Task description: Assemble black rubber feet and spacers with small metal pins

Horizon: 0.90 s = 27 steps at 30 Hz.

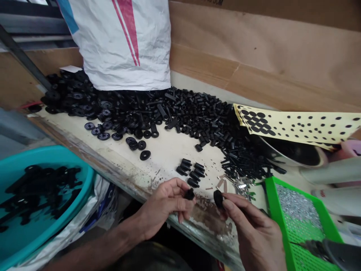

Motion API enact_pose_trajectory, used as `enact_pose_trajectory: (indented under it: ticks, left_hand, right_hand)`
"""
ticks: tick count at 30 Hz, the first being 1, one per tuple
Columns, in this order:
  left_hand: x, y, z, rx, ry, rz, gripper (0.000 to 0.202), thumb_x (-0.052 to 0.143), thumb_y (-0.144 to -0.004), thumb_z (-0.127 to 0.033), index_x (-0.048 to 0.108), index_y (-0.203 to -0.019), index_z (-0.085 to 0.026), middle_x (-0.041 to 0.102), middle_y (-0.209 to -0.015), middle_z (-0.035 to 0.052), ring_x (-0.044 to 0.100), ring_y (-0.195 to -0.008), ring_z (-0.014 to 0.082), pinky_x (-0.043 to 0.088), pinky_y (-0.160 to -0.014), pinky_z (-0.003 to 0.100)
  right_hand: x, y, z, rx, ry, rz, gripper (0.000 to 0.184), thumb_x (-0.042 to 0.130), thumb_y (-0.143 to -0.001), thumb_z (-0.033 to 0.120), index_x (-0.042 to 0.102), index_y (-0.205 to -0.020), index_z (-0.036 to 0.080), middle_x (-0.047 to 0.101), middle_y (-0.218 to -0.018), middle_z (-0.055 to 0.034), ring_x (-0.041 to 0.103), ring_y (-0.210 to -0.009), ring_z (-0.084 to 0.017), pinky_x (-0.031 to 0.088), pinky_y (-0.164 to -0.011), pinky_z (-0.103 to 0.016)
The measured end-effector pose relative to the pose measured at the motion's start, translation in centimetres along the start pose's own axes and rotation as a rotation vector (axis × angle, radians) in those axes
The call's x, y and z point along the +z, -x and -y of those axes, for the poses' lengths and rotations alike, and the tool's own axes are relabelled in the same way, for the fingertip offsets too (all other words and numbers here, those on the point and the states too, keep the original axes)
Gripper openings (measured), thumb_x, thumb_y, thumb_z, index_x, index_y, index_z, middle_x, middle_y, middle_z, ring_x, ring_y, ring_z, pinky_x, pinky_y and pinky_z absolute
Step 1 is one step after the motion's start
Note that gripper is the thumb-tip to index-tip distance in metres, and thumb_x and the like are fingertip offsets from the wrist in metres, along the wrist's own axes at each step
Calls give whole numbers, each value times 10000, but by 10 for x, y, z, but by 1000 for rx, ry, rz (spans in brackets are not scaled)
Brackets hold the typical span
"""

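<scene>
My left hand (pixel 172 199) is closed on a small black plastic part (pixel 190 194), held between thumb and fingers over the table's front edge. Across from it, my right hand (pixel 251 226) pinches a round black plastic cap (pixel 218 198), tilted on its side. The two parts are apart. Just beyond my hands lie several short black cylinders (pixel 194 175) set in rows. Behind them spreads a large heap of black cylindrical pieces (pixel 197 109), with black discs (pixel 103 136) toward the left.
A teal basin (pixel 90 177) of black assemblies stands at the left. At the right, a green basket (pixel 272 188) holds small metal pieces, with a power driver (pixel 335 252) over it. A yellow sticker sheet (pixel 293 124) lies across a bowl (pixel 318 158). A white sack (pixel 126 45) stands behind.
</scene>
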<state>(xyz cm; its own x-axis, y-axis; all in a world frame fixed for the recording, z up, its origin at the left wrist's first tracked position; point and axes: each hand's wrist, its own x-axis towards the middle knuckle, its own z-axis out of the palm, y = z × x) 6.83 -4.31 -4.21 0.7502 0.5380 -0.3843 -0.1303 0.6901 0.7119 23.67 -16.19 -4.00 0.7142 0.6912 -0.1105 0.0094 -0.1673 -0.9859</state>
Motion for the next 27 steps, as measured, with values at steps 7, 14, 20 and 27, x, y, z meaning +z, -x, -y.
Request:
enact_pose_trajectory:
  ticks: [7,14,20,27]
  left_hand:
    - [4,-2,12,41,-102,-22,342,742,-720,-174,689,-1052,-119,645,-670,1,541,-542,75,449,-555,195]
    - [5,-2,11,52,-81,-2,277,729,-729,-194,671,-988,-114,639,-634,-2,571,-534,103,476,-513,212]
    - [4,-3,12,73,-171,-23,259,735,-713,-168,633,-949,-134,571,-555,-49,503,-469,67,382,-424,149]
    - [1,-2,13,81,-186,-9,320,742,-710,-180,643,-1012,-140,582,-574,-38,530,-500,93,428,-451,176]
  right_hand:
    - [7,3,27,-67,85,44,175,800,-704,390,778,-802,247,714,-841,-18,651,-804,-132,529,-683,-134]
    - [13,-2,36,-130,179,83,119,767,-744,364,772,-808,264,695,-784,-3,641,-719,-118,526,-611,-122]
    - [20,-1,39,-136,260,130,112,750,-750,365,764,-801,267,688,-819,-2,618,-654,-112,525,-582,-152]
    - [28,4,44,-218,331,174,68,720,-772,314,763,-797,267,693,-888,-22,643,-794,-154,538,-692,-201]
